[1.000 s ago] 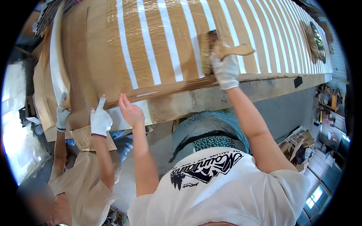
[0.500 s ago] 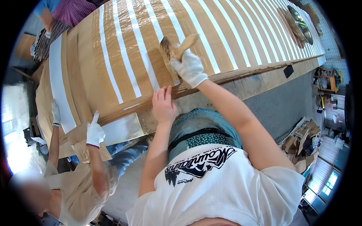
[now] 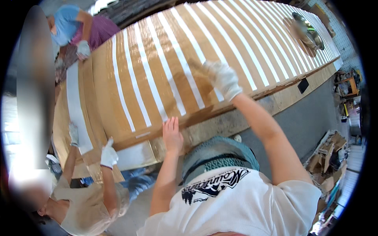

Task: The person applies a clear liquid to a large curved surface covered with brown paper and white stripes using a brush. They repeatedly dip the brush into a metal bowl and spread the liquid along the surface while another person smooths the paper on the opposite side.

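Note:
A stack of brown paper sheets (image 3: 103, 114) lies across the table, crossed by many white strips (image 3: 173, 76); the brown areas near the middle look wet and glossy. My right hand (image 3: 223, 80), in a white glove, is closed around a wooden-handled brush (image 3: 195, 65) over the striped sheets. Motion blurs the brush, and my fingers partly hide it. My bare left hand (image 3: 172, 134) rests at the near edge of the stack, fingers stretched flat onto the paper by the end of a white strip. It holds nothing.
A shiny metal bowl (image 3: 314, 38) stands on the far right of the sheets. Near it, a dark flat object (image 3: 302, 85) lies on the table's front ledge. A co-worker's gloved hands (image 3: 109, 154) touch the left end; another person (image 3: 84, 27) stands beyond. Cardboard scraps (image 3: 328, 153) are piled at right.
My right hand has swung rightward and toward me with the brush. My left hand stays at the edge. The far co-worker has come further into view, a gloved hand now at the stack's far-left corner.

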A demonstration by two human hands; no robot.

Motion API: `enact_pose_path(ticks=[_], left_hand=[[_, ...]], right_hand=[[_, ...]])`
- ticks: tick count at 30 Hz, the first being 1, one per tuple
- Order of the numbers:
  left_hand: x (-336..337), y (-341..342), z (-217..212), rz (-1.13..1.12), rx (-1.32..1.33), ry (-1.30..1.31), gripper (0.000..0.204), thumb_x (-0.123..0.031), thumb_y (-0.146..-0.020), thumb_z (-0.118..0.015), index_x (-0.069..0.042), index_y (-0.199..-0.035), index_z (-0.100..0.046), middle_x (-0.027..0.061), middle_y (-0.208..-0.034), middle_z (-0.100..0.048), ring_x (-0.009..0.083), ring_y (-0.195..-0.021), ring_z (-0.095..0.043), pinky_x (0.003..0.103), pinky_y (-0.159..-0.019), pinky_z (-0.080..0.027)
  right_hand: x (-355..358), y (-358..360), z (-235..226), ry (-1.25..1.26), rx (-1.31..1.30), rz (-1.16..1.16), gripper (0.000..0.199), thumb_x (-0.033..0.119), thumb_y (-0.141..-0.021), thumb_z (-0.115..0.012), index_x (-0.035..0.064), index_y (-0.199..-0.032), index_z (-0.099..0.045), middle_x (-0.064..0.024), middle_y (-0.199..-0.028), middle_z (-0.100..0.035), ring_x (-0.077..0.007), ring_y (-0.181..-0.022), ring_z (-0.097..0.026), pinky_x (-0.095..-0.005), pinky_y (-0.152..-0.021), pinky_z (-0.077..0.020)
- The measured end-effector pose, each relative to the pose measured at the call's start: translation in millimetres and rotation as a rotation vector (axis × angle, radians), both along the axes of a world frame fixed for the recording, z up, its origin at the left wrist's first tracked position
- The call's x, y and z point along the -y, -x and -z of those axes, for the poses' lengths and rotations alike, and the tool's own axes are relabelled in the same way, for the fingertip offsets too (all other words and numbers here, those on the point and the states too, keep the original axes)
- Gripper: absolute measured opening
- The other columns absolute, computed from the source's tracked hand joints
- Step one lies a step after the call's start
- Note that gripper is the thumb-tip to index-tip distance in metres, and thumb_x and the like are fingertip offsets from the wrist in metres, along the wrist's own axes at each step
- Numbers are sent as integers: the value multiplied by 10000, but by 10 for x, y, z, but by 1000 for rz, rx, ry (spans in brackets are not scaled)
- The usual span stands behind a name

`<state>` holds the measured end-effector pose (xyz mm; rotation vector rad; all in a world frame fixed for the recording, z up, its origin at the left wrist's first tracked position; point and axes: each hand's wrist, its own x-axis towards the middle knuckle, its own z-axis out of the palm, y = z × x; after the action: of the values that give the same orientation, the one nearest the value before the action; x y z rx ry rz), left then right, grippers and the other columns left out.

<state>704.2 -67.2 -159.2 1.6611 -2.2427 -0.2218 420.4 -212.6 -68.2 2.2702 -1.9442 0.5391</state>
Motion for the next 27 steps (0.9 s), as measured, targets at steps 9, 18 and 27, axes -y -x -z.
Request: enact_pose_path(ticks=[9,18,27], left_hand=[[-150,433,-131,-249,-32,-196,621,-57,-774,-616,-18,-1380,-485,199,-1468,-439,363,-1381,-382,435,-1149,-316],[-230,3579,11,313,-403,-149,202,-11,-787,-594,-62,-980,-624,119,-881,-528,291,-798,-557,384,-728,-459],[-626,5754,-30,858,-477,-673,165,94,-732,-493,-36,-767,-588,151,-730,-581,319,-692,-588,391,-647,-485]], right_hand=[[-1088,1097,-82,-346,576,165,344,321,-828,-733,96,-1084,-691,-63,-970,-702,-254,-869,-680,-361,-793,-541],[-2858,3415,727,59,1928,791,337,348,-919,-683,17,-984,-671,-54,-779,-654,-140,-642,-614,-302,-562,-483],[-4281,4851,402,632,2177,1072,263,282,-978,-594,106,-1174,-597,-24,-986,-696,-163,-791,-685,-356,-544,-516]])
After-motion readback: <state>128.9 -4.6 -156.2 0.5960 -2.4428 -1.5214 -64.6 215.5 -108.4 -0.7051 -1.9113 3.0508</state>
